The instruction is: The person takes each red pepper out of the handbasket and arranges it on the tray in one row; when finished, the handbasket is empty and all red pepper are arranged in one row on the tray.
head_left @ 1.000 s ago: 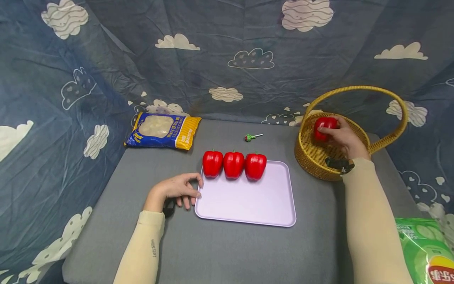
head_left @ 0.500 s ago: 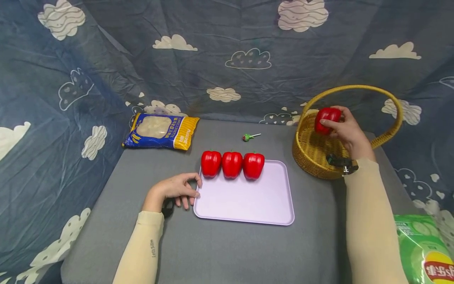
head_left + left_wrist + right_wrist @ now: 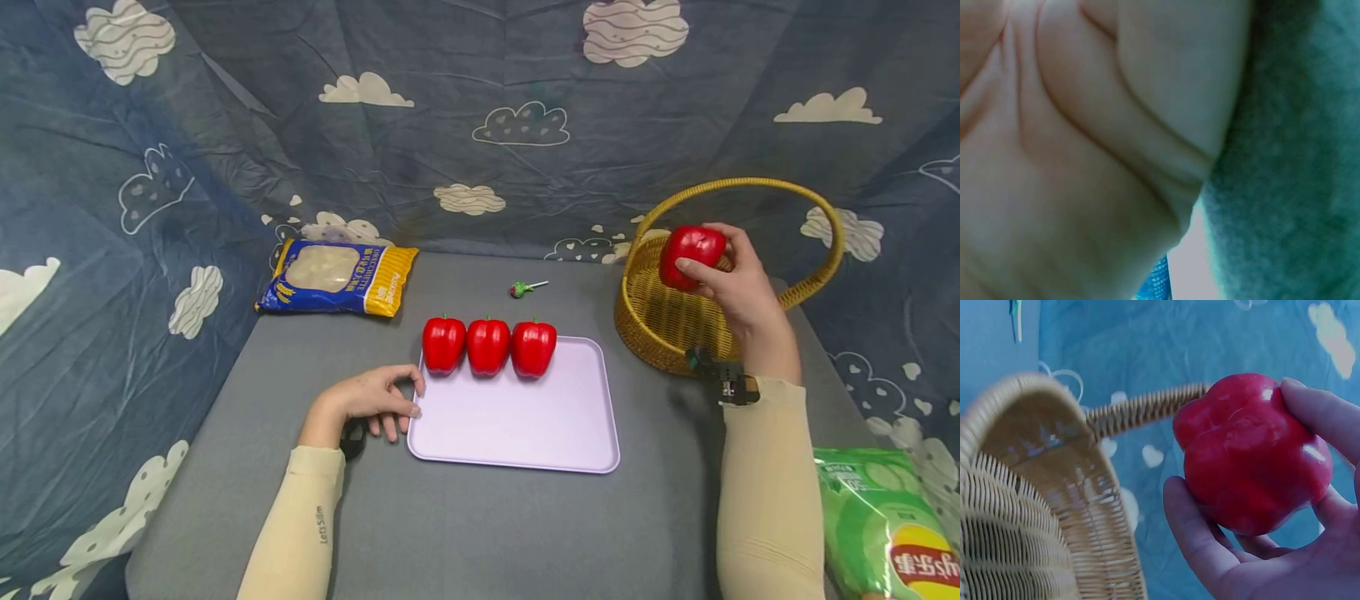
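Observation:
In the head view my right hand (image 3: 746, 296) holds a red bell pepper (image 3: 693, 254) above the wicker basket (image 3: 633, 333), its thumb and fingers around the sides. The right wrist view shows the lobed end of this pepper (image 3: 1254, 456) close up. My left hand (image 3: 375, 400) rests at the left rim of a pale purple tray (image 3: 517, 425), fingers loosely bent, thumb and forefinger tips touching the edge. Three more red bell peppers (image 3: 444, 346) stand in a row along the tray's far side. Mostly palm fills the left wrist view.
A blue and yellow pasta bag (image 3: 337, 277) lies at the back left. Behind the tray is a green lollipop (image 3: 525, 289). At the front right lies a green chip bag (image 3: 885, 517). The basket's tall handle (image 3: 750, 182) arches behind the held pepper.
My right hand has lifted the bell pepper up from inside the basket and drawn slightly back toward me. The left hand stays at the tray's rim. The head view has shifted slightly.

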Demonstrator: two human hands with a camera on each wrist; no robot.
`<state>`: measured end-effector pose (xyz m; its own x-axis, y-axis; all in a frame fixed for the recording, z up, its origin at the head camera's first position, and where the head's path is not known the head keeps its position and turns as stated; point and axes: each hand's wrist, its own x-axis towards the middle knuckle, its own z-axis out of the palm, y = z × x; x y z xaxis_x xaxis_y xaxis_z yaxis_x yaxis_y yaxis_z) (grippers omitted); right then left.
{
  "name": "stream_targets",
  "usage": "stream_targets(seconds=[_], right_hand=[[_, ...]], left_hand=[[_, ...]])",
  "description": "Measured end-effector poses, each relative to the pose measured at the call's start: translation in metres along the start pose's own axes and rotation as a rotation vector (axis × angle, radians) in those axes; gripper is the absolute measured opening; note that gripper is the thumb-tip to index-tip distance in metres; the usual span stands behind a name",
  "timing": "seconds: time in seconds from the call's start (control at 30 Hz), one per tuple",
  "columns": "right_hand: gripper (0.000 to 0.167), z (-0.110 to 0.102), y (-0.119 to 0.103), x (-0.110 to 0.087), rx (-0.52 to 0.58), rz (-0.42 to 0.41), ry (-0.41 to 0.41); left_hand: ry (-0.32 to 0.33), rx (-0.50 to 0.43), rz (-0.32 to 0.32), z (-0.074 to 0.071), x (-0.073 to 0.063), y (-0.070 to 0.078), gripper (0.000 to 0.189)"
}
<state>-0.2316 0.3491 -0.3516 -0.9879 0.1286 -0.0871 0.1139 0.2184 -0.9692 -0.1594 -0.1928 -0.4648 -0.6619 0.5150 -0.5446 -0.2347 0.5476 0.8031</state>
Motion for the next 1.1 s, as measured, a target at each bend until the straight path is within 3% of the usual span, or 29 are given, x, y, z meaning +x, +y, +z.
stream_targets(seconds=[0.23, 0.43, 0.8, 1.1], right_hand=[[0.070, 0.021, -0.001, -0.038, -0.070, -0.089, -0.061], [0.072, 0.049, 0.006, -0.058, -0.174, -0.097, -0.155], [0.077, 0.094, 0.046, -0.065, -0.210, -0.070, -0.285], [0.077, 0.105, 0.070, -0.056, -0.268, -0.061, -0.281]], left_hand=[[0.006, -0.002, -0.021, -0.001, 0.000, -0.001, 0.033], [0.005, -0.003, -0.030, 0.000, -0.001, -0.001, 0.033], [0.002, -0.002, -0.021, 0.000, -0.001, 0.000, 0.033], [0.003, -0.010, -0.021, 0.000, 0.000, 0.000, 0.033]])
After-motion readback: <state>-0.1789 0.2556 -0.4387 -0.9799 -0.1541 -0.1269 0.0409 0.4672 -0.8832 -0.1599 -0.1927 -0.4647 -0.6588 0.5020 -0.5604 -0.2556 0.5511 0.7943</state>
